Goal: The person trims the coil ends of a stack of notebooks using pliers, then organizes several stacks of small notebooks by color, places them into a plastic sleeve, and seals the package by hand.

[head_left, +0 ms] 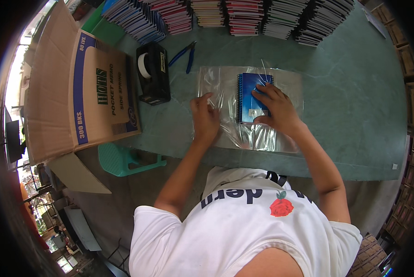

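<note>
A blue spiral notebook (251,97) lies on a clear plastic sheet (288,138), its coil along the left side. My right hand (281,108) rests over the notebook's right part, fingers spread on the cover and thumb by the lower edge. Whether more notebooks lie beneath it I cannot tell. At the sheet's left edge my left hand (205,120) is closed, its fingertips pinching the plastic. Wrinkles and bright reflections run through the sheet between my hands and below the notebook.
A black tape dispenser (158,76) and blue-handled pliers (190,57) sit left of the sheet, past an open cardboard box (103,92). Stacks of notebooks (244,18) line the far side of the green table (350,101). A teal plastic stool (119,161) stands below the table's edge.
</note>
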The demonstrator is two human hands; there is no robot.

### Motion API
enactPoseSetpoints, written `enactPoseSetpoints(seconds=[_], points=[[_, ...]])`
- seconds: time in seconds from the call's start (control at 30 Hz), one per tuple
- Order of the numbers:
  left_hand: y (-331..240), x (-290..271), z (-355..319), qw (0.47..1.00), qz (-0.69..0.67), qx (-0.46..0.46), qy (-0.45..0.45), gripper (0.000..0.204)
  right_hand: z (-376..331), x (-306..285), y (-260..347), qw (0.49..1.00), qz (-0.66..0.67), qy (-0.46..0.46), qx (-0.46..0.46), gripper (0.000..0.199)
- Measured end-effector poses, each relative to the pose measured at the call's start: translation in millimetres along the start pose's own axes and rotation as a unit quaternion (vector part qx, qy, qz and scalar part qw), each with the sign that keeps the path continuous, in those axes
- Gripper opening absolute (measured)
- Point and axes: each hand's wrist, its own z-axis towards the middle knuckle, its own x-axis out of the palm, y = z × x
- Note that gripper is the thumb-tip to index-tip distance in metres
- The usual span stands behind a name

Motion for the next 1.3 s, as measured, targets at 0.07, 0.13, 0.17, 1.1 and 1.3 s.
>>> enactPoseSetpoints(seconds=[0.07, 0.13, 0.17, 1.1, 1.3], points=[[4.0, -3.3, -7.6, 0.995, -0.073, -0.063, -0.028, 0.05, -1.5, 1.9, -1.2, 1.0, 0.005, 0.0, 0.003, 0.077], [15.2, -7.2, -12.6, 0.957, -0.221, -0.185, -0.034, 0.046, -1.6, 3.3, -0.6, 1.0, 0.007, -0.008, -0.004, 0.076], [19.8, -6.2, -10.6, 0.955, -0.23, -0.186, -0.008, 0.044, -0.4, 3.5, -1.3, 1.0, 0.006, -0.015, -0.01, 0.076], [-88.2, 28.0, 31.7, 0.903, 0.028, 0.237, 0.357, 0.021, -5.7, 13.7, -2.2, 0.99, 0.011, -0.136, -0.038, 0.067], [-89.9, -1.9, 38.3, 0.908, -0.018, 0.158, 0.387, 0.023, -16.4, 7.3, 7.7, 0.993, 0.056, -0.107, -0.004, 0.042]])
